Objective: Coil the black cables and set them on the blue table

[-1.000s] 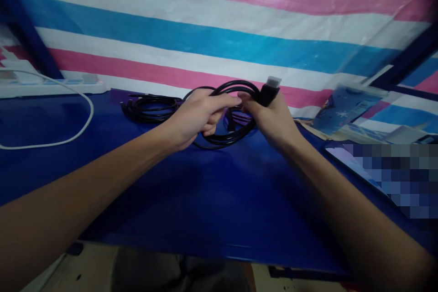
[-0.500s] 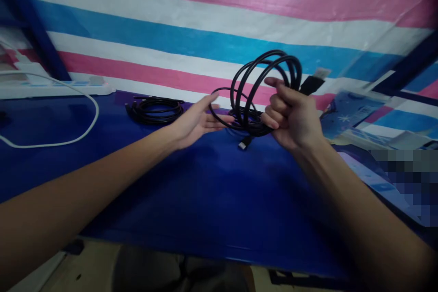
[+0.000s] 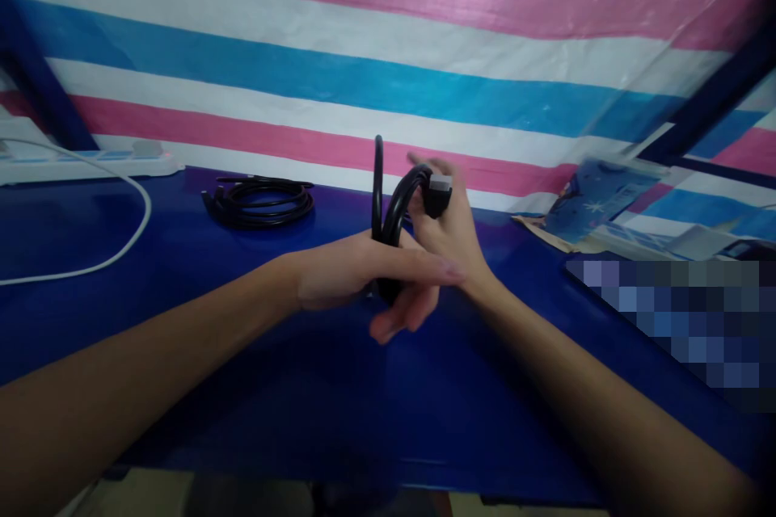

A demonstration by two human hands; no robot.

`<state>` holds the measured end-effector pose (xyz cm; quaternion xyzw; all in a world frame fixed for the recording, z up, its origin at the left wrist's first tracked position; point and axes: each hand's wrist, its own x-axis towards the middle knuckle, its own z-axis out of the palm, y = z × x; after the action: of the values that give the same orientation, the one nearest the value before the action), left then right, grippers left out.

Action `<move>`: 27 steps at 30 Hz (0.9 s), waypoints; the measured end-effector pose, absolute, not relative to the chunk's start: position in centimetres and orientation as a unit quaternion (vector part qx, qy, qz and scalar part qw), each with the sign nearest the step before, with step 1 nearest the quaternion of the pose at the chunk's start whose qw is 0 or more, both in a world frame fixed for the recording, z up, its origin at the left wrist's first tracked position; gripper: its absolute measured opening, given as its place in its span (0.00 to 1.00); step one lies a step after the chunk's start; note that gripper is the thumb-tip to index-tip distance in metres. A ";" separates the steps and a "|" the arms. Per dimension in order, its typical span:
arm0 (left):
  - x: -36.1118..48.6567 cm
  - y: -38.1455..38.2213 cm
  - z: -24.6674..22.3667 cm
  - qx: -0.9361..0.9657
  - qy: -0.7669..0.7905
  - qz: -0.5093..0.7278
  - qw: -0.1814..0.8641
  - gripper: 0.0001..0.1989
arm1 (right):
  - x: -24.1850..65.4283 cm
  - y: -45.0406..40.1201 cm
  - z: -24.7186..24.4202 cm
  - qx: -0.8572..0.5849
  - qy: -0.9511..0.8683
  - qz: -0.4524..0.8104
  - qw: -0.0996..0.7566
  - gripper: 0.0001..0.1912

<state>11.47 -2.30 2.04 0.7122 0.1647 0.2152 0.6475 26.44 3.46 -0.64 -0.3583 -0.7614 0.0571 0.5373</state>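
Note:
A black cable (image 3: 397, 206) is gathered in loops and held above the blue table (image 3: 339, 396). My left hand (image 3: 394, 266) is closed round the lower part of the loops, its thumb lying across the front. Behind it, my right hand (image 3: 445, 226) holds the upper part near the cable's plug (image 3: 437, 195), which has a pale metal end. Most of the right fingers are hidden behind the loops. To the left, a second black cable (image 3: 260, 203) lies coiled on the table, touched by neither hand.
A white power strip (image 3: 121, 161) runs along the back left, with a white cord (image 3: 142, 218) curving over the table. At the right lie a blue packet (image 3: 600, 198) and a dark flat object, partly pixelated. A striped sheet (image 3: 303, 73) hangs behind.
My left hand has gone from open fingers beside the loops to gripping them. The right hand has moved left and lower, and the loops now appear edge-on, bunched together.

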 end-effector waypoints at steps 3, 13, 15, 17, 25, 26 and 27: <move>11.0 -2.3 2.7 0.701 0.140 0.178 0.676 0.28 | 26.6 2.5 0.7 -0.270 -0.811 -0.011 0.519 0.33; 10.1 -1.8 3.5 0.668 0.179 0.283 0.664 0.27 | 26.8 1.3 2.1 -0.269 -0.754 0.266 0.536 0.02; 9.7 -1.1 3.8 0.628 0.219 0.408 0.625 0.25 | 26.6 0.9 2.5 -0.276 -0.701 0.394 0.527 0.04; 9.6 -0.4 3.6 0.592 0.249 0.481 0.597 0.24 | 26.4 0.4 2.9 -0.279 -0.663 0.492 0.491 0.08; 10.1 1.8 1.3 0.603 0.328 0.633 0.359 0.14 | 26.7 0.9 3.9 -0.344 -0.479 0.544 0.597 0.12; 10.1 1.6 1.2 0.587 0.341 0.674 0.291 0.11 | 27.1 1.1 4.1 -0.341 -0.458 0.525 0.631 0.13; 10.1 1.4 1.2 0.578 0.350 0.701 0.227 0.08 | 27.5 1.3 4.4 -0.337 -0.442 0.503 0.661 0.14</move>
<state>10.09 1.37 1.18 0.5782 0.3500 0.7011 0.2272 27.46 1.25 4.43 -0.3370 -0.4421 0.5035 0.6614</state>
